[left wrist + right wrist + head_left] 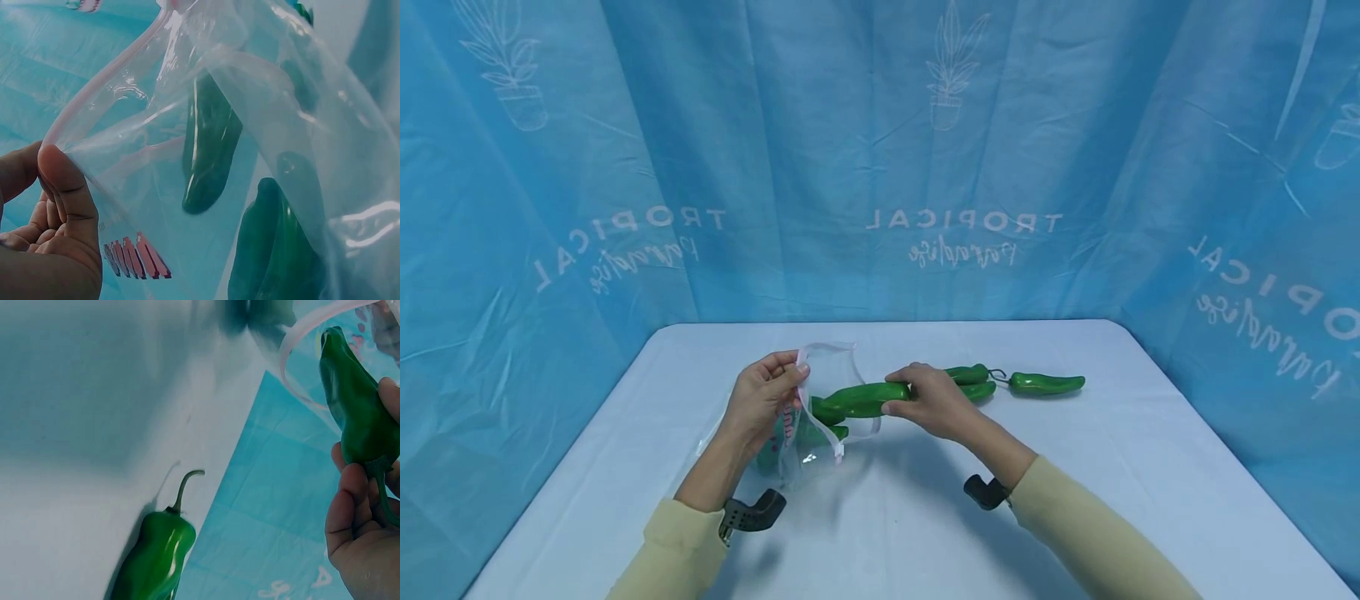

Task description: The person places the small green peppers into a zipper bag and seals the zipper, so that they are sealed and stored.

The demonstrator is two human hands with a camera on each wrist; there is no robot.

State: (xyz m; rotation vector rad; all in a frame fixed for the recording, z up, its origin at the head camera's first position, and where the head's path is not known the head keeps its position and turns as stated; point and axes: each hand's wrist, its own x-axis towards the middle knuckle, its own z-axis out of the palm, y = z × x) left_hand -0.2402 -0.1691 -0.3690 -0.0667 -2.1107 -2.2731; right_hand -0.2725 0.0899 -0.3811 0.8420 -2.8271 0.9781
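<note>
My left hand (765,402) pinches the rim of a clear zip bag (144,150) between thumb and fingers, and the bag's mouth gapes toward the right. Green peppers (265,244) lie inside it, seen through the plastic in the left wrist view. My right hand (934,402) grips another green pepper (865,400) near its stem end. In the right wrist view this held pepper (356,400) points tip first into the bag's opening, its stem hanging by the palm. Part of it is hidden behind my fingers in the head view.
Beyond my right hand, several loose green peppers lie on the white table (925,533), among them one pepper (1047,384) farthest right. Blue printed curtains (880,167) surround the table at the back and sides. A dark wrist strap (754,511) sits on my left wrist.
</note>
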